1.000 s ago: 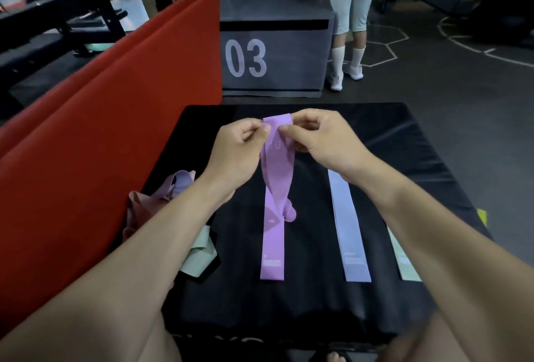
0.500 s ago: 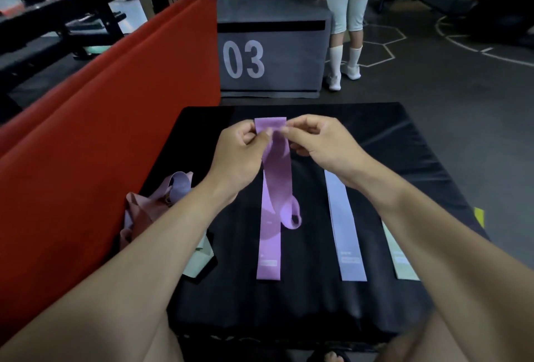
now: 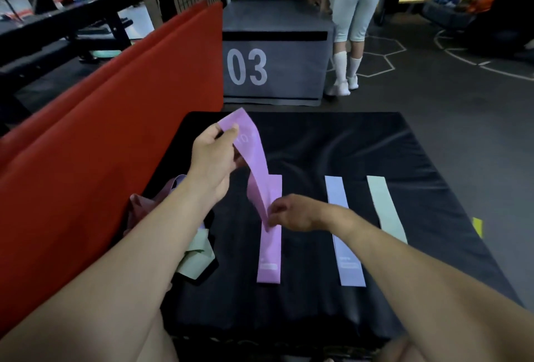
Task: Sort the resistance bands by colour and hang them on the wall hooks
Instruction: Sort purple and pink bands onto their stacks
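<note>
On the black padded box (image 3: pixel 390 147) a purple band (image 3: pixel 270 251) lies flat. Above it a second purple band (image 3: pixel 254 159) hangs in the air: my left hand (image 3: pixel 212 159) pinches its top end, and my right hand (image 3: pixel 291 212) pinches its lower end just over the flat one. To the right lie a lavender band (image 3: pixel 344 231) and a pale green band (image 3: pixel 385 208), side by side and apart. A heap of unsorted bands (image 3: pixel 161 202), pink, lavender and pale green, lies at the box's left edge, partly hidden by my left forearm.
Red mats (image 3: pixel 86 136) lean along the left side of the box. A grey plyo box marked 03 (image 3: pixel 274 64) stands just beyond, with a person in light leggings (image 3: pixel 355 14) next to it. Dark gym floor lies to the right. No wall hooks are in view.
My right hand has left the band's top end and dropped to its lower end. My left hand has lifted the top end and tilted it left. The pale green band is uncovered.
</note>
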